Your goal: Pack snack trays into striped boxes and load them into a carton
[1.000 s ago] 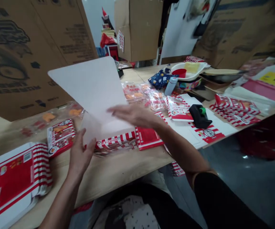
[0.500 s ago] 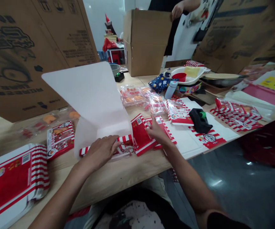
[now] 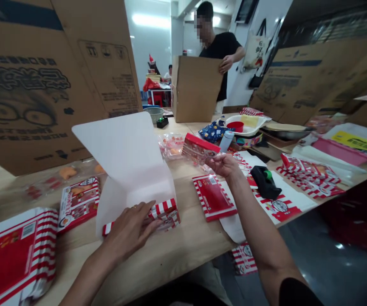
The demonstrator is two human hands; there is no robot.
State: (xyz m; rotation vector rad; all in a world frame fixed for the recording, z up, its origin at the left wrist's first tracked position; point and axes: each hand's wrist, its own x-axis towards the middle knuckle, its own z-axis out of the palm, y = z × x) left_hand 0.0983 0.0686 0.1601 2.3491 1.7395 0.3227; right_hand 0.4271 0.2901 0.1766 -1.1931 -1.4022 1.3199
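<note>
Right hand [image 3: 224,165] has come up off the table [image 3: 183,255] with a red-and-white printed packet [image 3: 200,149] pinched between thumb and fingers, so the packet's now in the air to the right of the white paper sheet [image 3: 128,161]. Looks like clear film over thin card, so I'd guess it's light, a bit slippery and slightly floppy. Pinching the firmer edge like that seems the safe bet, since a flat palm would probably slide on the film.

Left hand [image 3: 128,231] is lying open and flat, fingers close together, on the red-striped carton [image 3: 167,214] at the foot of the sheet, pressing rather than gripping. That carton looks like thin folded card, stiff enough to hold a crease but easy to dent, so I'd take it by the edges. The sheet stands curved up from it and looks light enough to flop if bumped.

Right of the sheet sit a flat red carton [image 3: 213,197] and a black tape dispenser [image 3: 266,182]. Far behind the sheet, a co-worker [image 3: 217,55] holds up a cardboard box [image 3: 196,89].
</note>
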